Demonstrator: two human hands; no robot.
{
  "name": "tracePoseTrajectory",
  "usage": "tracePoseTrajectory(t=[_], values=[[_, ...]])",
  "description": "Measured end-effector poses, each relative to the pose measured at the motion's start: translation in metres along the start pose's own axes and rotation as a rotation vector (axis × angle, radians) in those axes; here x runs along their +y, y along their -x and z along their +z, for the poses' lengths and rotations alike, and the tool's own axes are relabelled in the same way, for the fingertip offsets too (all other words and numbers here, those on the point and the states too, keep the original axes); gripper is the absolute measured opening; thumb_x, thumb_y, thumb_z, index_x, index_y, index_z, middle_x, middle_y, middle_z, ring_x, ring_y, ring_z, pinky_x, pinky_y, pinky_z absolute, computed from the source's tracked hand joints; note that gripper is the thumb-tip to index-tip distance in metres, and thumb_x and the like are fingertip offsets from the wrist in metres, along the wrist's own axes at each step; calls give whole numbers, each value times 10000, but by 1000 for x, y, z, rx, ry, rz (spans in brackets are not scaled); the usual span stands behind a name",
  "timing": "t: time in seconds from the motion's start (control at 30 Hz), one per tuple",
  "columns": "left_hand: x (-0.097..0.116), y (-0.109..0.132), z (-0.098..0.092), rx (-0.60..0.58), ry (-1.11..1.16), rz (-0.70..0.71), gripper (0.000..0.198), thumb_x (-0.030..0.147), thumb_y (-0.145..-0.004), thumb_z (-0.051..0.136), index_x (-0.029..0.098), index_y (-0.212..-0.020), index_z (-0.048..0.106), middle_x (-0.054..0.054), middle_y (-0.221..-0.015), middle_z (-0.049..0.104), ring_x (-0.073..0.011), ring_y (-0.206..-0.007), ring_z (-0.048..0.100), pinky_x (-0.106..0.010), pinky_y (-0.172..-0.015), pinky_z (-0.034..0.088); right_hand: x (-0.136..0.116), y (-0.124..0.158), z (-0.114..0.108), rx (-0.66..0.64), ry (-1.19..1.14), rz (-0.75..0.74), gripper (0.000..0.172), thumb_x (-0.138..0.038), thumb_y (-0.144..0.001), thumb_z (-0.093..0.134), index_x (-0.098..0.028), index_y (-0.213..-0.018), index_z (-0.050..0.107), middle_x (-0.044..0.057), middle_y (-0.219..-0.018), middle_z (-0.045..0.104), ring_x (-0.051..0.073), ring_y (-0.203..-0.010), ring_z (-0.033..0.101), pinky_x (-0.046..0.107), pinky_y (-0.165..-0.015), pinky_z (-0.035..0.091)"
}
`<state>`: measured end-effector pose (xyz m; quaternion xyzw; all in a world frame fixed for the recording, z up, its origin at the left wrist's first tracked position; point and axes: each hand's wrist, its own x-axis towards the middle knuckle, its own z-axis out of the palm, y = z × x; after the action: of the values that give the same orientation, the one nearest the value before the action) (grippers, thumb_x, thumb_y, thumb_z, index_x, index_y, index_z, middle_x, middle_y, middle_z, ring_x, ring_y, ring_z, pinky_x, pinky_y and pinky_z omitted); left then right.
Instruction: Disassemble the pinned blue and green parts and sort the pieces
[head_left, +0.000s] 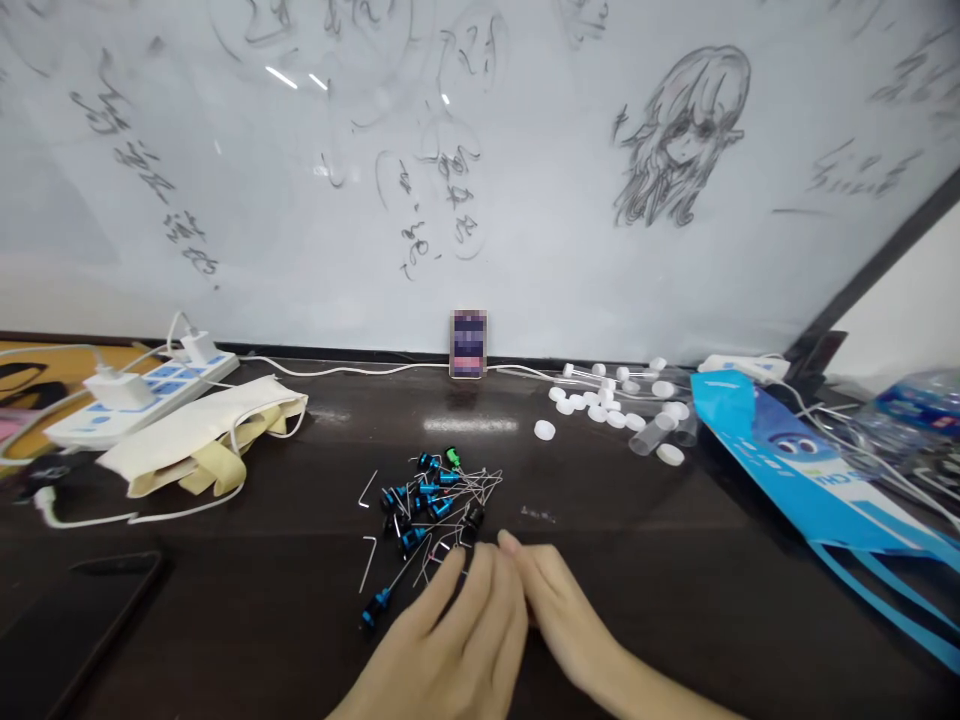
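Note:
My left hand [474, 625] is at the bottom centre, back upward. Its fingers are stretched forward, the index slightly apart, and the tips cover the near right edge of a pile of blue and black cylindrical parts [427, 490] with thin bent metal wires. My right hand [559, 605] touches its right side; one fingertip shows, while the other fingers are hidden behind the left hand. Whatever lies under both hands is out of sight. A small green part [453, 457] tops the pile. One blue part with a rod [375, 607] lies apart, left of my left hand.
Two L-shaped hex keys [367, 562] lie left of the pile. White caps [598, 412] and clear tubes [651, 436] are scattered at the back right. A blue bag [787, 450] sits right, a cream pouch [202, 430] and power strip [142, 400] left. A phone [469, 345] leans on the whiteboard.

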<state>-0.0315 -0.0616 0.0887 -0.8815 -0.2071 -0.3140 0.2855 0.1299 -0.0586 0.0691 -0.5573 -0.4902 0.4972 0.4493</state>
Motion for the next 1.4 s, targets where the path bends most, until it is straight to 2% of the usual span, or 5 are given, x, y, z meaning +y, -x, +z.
tracePoseTrajectory(t=[0.5, 0.93, 1.07, 1.23, 1.4], values=[[-19, 6, 7, -157, 368, -181, 204, 27, -904, 333, 168, -793, 432, -21, -668, 549, -168, -558, 509, -311, -571, 404, -18, 2, -11, -318, 244, -428, 311, -482, -935, 403, -194, -883, 509, 26, -862, 484, 157, -765, 456, 272, -712, 381], [-33, 4, 5, -100, 302, -98, 178, 64, -942, 309, 117, -931, 479, -36, -697, 596, -175, -617, 569, -366, -686, 453, -30, -9, -24, -324, 270, -317, 416, -516, -798, 628, -212, -1057, 511, -26, -768, 500, 125, -667, 452, 231, -608, 360], [-34, 4, 3, -99, 275, -75, 189, 53, -937, 311, 130, -901, 480, -32, -692, 599, -176, -608, 574, -376, -686, 459, -32, -7, -24, -386, 352, -338, 374, -424, -970, 361, -179, -760, 548, -16, -671, 505, 117, -626, 458, 239, -609, 347], [-35, 4, 6, -84, 277, -81, 184, 62, -942, 308, 114, -905, 481, -37, -681, 599, -177, -596, 575, -371, -659, 456, -32, -6, -24, -271, 325, -303, 422, -380, -787, 693, -238, -1119, 474, -22, -824, 504, 131, -709, 473, 232, -630, 377], [-35, 5, 6, -104, 254, -58, 176, 64, -942, 323, 123, -912, 486, -35, -700, 610, -174, -608, 580, -369, -681, 454, -31, -6, -22, -341, 397, -346, 206, -318, -953, 442, -200, -814, 538, -9, -756, 535, 124, -683, 494, 247, -653, 386]])
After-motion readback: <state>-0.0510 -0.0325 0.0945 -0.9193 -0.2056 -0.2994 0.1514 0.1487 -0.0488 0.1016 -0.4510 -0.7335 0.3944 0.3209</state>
